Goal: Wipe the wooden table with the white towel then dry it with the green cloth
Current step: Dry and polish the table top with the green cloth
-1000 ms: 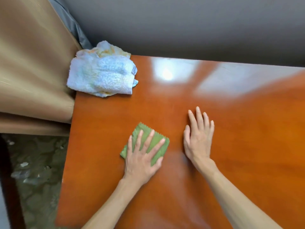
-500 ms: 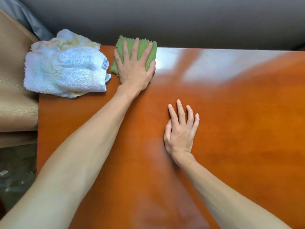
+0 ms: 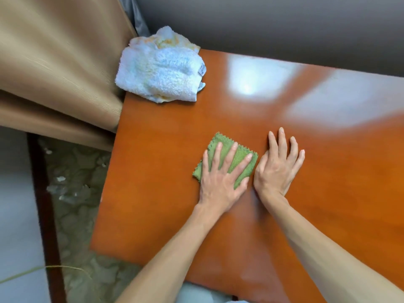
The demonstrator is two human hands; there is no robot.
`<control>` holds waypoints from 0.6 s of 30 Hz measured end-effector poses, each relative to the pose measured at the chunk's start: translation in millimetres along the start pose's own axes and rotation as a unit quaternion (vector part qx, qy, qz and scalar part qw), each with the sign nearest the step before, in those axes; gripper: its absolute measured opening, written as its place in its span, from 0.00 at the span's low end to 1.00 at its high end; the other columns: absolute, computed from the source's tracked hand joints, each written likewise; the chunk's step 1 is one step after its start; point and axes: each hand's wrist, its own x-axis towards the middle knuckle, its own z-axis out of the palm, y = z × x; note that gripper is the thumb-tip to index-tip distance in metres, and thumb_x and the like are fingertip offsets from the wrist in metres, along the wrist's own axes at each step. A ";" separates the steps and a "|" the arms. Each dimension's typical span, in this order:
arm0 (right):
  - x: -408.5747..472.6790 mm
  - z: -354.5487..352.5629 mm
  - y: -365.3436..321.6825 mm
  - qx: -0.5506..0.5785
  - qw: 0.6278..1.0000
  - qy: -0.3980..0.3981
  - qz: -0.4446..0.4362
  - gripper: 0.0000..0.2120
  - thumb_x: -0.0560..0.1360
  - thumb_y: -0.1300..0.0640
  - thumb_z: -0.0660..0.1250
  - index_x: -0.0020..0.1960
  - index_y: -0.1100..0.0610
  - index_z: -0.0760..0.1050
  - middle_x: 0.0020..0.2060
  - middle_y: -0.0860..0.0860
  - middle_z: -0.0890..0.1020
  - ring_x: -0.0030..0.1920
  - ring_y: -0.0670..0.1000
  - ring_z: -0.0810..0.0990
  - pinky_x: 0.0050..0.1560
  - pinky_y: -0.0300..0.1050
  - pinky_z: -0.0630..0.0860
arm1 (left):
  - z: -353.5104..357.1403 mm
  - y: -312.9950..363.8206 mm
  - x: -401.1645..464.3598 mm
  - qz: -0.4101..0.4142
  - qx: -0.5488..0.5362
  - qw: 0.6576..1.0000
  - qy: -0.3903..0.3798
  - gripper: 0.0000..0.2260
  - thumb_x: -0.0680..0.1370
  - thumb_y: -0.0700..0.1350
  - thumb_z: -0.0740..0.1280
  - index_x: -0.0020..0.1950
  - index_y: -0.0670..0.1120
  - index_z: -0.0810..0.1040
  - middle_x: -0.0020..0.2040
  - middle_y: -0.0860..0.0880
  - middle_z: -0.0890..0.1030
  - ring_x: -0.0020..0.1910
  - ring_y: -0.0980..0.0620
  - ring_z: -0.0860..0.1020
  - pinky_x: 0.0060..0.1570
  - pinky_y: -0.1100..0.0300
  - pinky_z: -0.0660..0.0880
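A glossy orange-brown wooden table (image 3: 317, 193) fills the middle and right of the head view. A folded green cloth (image 3: 238, 159) lies flat on it near the centre. My left hand (image 3: 220, 182) presses down on the cloth with fingers spread, covering most of it. Right beside it, my right hand (image 3: 277, 169) rests flat on the bare wood, fingers apart, holding nothing; its thumb side nearly touches the cloth's edge. A crumpled white towel (image 3: 159, 73) with faint orange stains sits on the table's far left corner.
A tan curtain (image 3: 54, 73) hangs against the table's left edge, beside the towel. A grey wall (image 3: 284, 25) runs behind the far edge. Below left are a dark wooden post (image 3: 43, 204) and patterned floor.
My left hand has drawn the green cloth back from the far edge beside the towel to the table's middle, next to my right hand, which has stayed flat in place.
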 end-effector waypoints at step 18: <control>13.8 10.0 -41.3 0.048 0.998 0.023 0.032 0.22 0.79 0.59 0.55 0.72 0.60 0.69 0.75 0.60 0.67 0.75 0.64 0.62 0.76 0.69 0.52 | -46.2 -213.6 47.8 -0.330 -0.047 0.941 0.054 0.29 0.81 0.62 0.46 0.82 0.56 0.55 0.83 0.42 0.53 0.80 0.34 0.53 0.74 0.30 0.50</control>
